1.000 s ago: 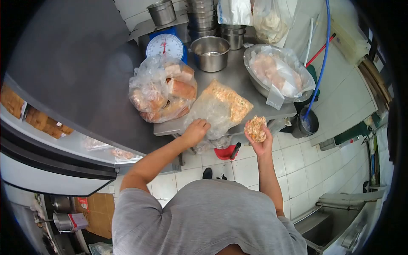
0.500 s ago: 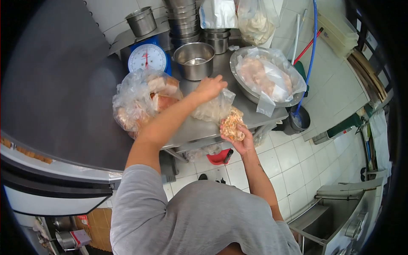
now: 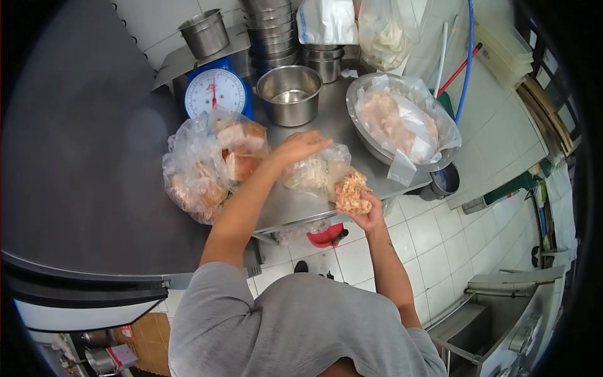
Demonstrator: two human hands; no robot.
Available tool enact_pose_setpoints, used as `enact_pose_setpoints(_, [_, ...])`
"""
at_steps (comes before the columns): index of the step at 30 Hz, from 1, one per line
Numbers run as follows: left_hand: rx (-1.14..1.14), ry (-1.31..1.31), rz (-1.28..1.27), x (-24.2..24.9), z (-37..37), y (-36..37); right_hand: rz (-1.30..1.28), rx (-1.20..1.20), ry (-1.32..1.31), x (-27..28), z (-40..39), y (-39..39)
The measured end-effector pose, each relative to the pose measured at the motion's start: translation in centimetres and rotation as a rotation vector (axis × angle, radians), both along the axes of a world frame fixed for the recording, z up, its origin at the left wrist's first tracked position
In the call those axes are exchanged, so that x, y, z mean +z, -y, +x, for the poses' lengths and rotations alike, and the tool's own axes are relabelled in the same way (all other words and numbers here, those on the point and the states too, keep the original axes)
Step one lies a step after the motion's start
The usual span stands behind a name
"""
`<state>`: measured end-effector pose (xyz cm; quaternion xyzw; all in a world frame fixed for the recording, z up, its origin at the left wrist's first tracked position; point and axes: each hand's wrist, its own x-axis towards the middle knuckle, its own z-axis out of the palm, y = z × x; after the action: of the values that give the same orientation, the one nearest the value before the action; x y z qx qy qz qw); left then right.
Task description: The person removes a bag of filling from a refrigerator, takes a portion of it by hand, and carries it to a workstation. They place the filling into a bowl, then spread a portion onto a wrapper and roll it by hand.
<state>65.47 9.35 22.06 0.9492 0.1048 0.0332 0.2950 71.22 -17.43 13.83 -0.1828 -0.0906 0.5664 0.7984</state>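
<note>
My right hand [image 3: 370, 212] is closed around a lumpy mass of orange-and-white food [image 3: 353, 190] at the table's front edge. Right beside that mass lies a clear plastic bag [image 3: 320, 169] with pale contents, on the steel table. Over the bag's upper side is my left hand [image 3: 304, 146], its fingers stretched out to the right, holding nothing. Left of my left forearm sits a big clear bag of bread pieces [image 3: 217, 160], crusts browned. An uncovered steel pot [image 3: 289, 94] stands just behind my left hand.
A blue dial scale [image 3: 217, 93] carries a tray with a steel pot [image 3: 205, 34]. Stacked steel pots [image 3: 271, 31] stand behind. To the right, a metal bowl [image 3: 370, 139] holds pale food in plastic. A dark bucket [image 3: 445, 181] and red dustpan [image 3: 326, 236] are on the floor.
My left hand has come down toward the plastic bag, its fingers straightening from a curled pose. My right hand still holds the food mass, slightly farther right. The view has shifted a little.
</note>
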Motion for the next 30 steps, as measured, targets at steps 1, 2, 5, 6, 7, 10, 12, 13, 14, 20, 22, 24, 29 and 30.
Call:
enact_pose_setpoints(1, [-0.038, 0.041, 0.015, 0.3, -2.0, 0.0, 0.007, 0.015, -0.002, 0.1, -0.1, 0.3])
enact_pose_setpoints(2, [-0.071, 0.092, 0.137, 0.2, -4.3, 1.2, 0.017, 0.031, -0.001, 0.4, -0.2, 0.5])
enact_pose_setpoints(5, [-0.154, 0.224, 0.417, -1.6, -9.4, 4.4, -0.019, 0.091, 0.021, 0.7, 0.0, 0.3])
enact_pose_setpoints(6, [-0.173, 0.25, 0.442, -3.8, -9.8, 4.6, -0.046, 0.115, 0.028, 0.5, -0.2, 0.3])
enact_pose_setpoints(7, [-0.193, 0.276, 0.469, -4.1, -10.1, 5.1, -0.09, 0.125, 0.038, 0.3, -0.4, 0.2])
enact_pose_setpoints(10, [-0.318, 0.125, 0.095, -1.7, -10.6, 6.9, -0.148, 0.173, 0.094, -0.3, -1.1, 0.4])
enact_pose_setpoints(12, [-0.36, 0.08, -0.102, -0.7, -10.7, 7.7, -0.086, 0.222, 0.168, 0.1, -1.6, 1.7])
enact_pose_setpoints(13, [-0.385, 0.06, -0.199, -0.4, -10.5, 7.9, -0.062, 0.197, 0.14, 0.1, -2.0, 2.4])
enact_pose_setpoints(14, [-0.393, 0.086, -0.248, -0.7, -10.0, 7.7, -0.041, 0.168, 0.112, 0.0, -2.5, 3.2])
enact_pose_setpoints(20, [0.042, 0.116, 0.035, -7.3, -1.6, 0.8, 0.058, 0.007, -0.036, 2.3, -2.6, 3.3])
enact_pose_setpoints(22, [0.031, -0.105, -0.16, -3.5, -1.1, 1.3, 0.013, -0.043, 0.023, 2.2, -2.0, 3.2])
enact_pose_setpoints(24, [0.011, -0.279, -0.27, -2.3, -0.1, 1.1, -0.024, -0.025, 0.045, 2.8, -2.4, 3.3])
enact_pose_setpoints(29, [-0.004, -0.538, -0.719, -1.7, -1.2, 1.5, -0.095, 0.003, 0.093, 2.1, -4.0, 2.3])
enact_pose_setpoints(30, [-0.042, -0.541, -0.573, -1.9, -1.4, 1.8, -0.12, -0.008, 0.084, 2.2, -4.1, 2.3])
